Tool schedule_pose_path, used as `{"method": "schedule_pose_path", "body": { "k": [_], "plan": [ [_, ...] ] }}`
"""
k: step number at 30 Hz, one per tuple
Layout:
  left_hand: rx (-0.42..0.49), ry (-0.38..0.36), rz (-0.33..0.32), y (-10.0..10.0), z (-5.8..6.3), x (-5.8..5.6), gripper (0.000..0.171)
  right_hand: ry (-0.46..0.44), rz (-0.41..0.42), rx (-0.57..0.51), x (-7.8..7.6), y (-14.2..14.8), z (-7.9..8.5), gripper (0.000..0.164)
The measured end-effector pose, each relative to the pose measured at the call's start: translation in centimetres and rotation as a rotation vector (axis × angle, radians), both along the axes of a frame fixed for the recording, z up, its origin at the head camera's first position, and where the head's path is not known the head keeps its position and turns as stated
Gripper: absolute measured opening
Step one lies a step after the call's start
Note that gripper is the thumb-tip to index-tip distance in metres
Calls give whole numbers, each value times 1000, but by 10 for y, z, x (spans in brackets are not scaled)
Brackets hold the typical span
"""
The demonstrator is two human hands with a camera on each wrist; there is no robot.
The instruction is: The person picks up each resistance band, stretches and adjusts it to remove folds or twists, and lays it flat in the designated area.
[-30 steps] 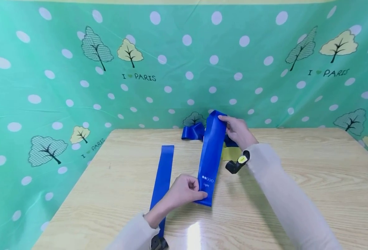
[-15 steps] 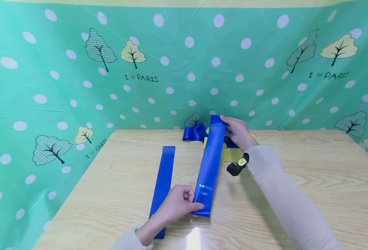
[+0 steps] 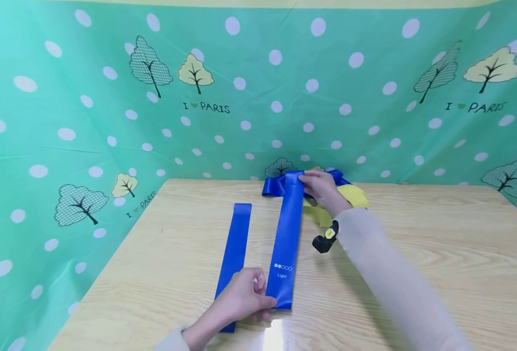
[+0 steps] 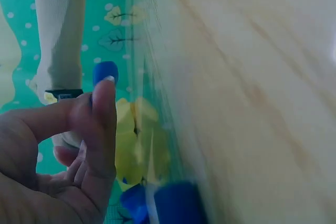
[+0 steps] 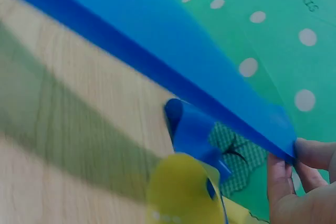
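Observation:
A blue resistance band (image 3: 286, 239) printed "Light" is stretched lengthwise between my hands, close over the table. My left hand (image 3: 245, 295) pinches its near end between thumb and fingers. At the far end, my right hand (image 3: 322, 187) pinches the corner, which the right wrist view shows with the band (image 5: 173, 51) slanting away from the fingertips. Left of it a second blue band (image 3: 234, 248) lies flat on the table, partly covered by my left hand and wrist.
Behind the held band sits a loose pile of other bands, blue (image 3: 273, 186) and yellow (image 3: 355, 195), at the back of the wooden table (image 3: 416, 253). A green dotted cloth (image 3: 258, 73) hangs behind the table's far edge.
Both hands have brought the held band down and to the left, closer to the flat band and more nearly parallel to it. More of the yellow band behind now shows.

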State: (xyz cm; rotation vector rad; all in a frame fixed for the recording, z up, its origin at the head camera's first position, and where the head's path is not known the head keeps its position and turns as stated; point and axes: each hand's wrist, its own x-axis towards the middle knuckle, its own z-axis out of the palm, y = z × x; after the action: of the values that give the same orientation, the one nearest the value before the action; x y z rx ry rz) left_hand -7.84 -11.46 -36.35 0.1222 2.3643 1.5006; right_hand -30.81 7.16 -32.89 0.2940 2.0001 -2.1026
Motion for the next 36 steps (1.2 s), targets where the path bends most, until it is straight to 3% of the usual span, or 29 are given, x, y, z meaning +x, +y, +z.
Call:
{"method": "schedule_pose_path", "body": {
  "k": [4,14,20,27,36],
  "plan": [
    [-62,-13,-14,-9,1,4,41,12,30,19,1,-17,-6,45],
    [-6,-99,-44,-25,-6,13,43,7,33,219,5,-47,-28,38],
    [-33,-136,-78,-27,-6,16,42,6,54,220,8,-62,-40,40],
    [-63,-202,-52,-24,-6,18,38,10,137,333,8,-69,-50,30],
    [-115,-197,-70,-27,-5,20,28,75,258,443,9,-58,-48,28]
  ]
}}
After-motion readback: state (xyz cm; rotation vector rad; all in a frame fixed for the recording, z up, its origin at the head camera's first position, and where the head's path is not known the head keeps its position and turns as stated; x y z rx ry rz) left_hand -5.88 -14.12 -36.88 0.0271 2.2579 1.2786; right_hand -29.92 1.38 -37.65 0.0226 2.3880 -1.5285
